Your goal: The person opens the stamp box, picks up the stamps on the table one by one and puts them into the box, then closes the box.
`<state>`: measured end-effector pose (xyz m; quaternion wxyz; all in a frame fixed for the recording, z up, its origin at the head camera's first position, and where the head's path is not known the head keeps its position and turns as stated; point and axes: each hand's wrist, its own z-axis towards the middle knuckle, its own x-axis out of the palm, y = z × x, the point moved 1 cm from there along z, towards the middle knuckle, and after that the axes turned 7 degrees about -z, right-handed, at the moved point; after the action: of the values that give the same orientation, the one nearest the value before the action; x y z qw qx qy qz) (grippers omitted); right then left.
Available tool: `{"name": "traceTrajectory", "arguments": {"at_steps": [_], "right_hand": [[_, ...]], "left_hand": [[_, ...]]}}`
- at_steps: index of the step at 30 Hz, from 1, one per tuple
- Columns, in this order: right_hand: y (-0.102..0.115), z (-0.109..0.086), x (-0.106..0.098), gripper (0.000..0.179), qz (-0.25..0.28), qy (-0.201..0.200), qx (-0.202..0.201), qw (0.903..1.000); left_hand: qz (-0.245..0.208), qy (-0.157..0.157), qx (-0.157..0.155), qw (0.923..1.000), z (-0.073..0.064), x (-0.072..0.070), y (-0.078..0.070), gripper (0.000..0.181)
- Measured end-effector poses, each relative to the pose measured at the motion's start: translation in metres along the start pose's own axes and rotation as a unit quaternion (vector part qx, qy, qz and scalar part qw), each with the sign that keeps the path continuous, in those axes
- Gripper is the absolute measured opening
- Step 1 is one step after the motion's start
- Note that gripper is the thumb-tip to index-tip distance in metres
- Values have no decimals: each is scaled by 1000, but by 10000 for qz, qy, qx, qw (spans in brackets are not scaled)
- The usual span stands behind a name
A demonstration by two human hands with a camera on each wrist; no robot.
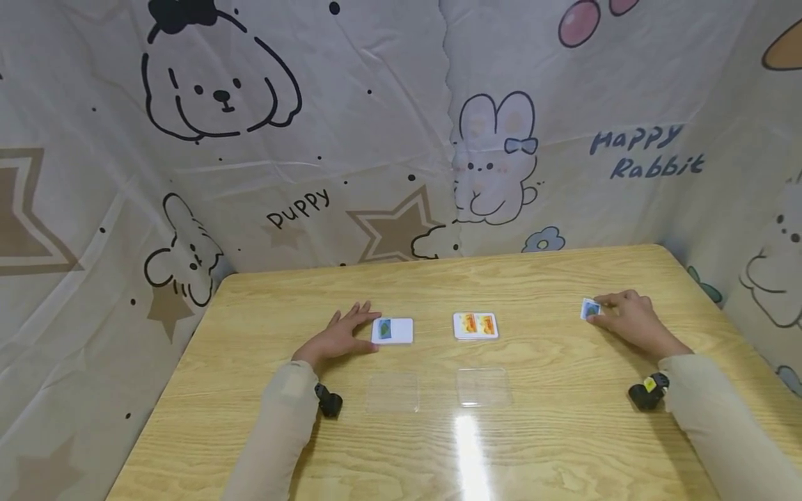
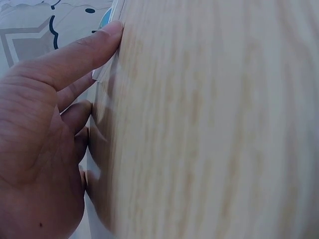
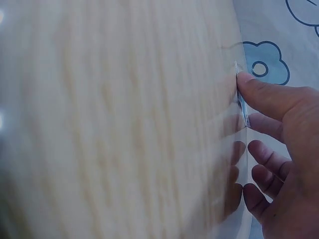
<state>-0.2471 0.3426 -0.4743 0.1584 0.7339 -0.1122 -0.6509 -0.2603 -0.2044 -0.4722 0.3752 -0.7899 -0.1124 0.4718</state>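
Observation:
My left hand holds a white card at its left end, thumb and index finger at opposite corners. A small blue-green picture piece lies on that card's left half; its right half is blank white. In the left wrist view, the thumb sits right at the card's edge. Far to the right, my right hand pinches a small square picture piece between thumb and fingers, close over the table. The right wrist view shows this piece edge-on, tilted.
Another white card with two matching orange pictures lies between the hands. Two clear plastic rectangles lie nearer on the wooden table. A printed cloth hangs behind and at the sides.

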Motion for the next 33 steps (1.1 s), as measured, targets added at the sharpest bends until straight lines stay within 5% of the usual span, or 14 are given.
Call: {"name": "traceTrajectory", "arguments": {"at_steps": [16, 33], "right_hand": [[11, 0, 3, 62, -137, -196, -272, 9993], [84, 17, -14, 47, -84, -257, -997, 9947]], "left_hand": [[4, -37, -31, 10000, -3, 2, 0, 74], [27, -52, -6, 10000, 0, 1, -1, 74]]}}
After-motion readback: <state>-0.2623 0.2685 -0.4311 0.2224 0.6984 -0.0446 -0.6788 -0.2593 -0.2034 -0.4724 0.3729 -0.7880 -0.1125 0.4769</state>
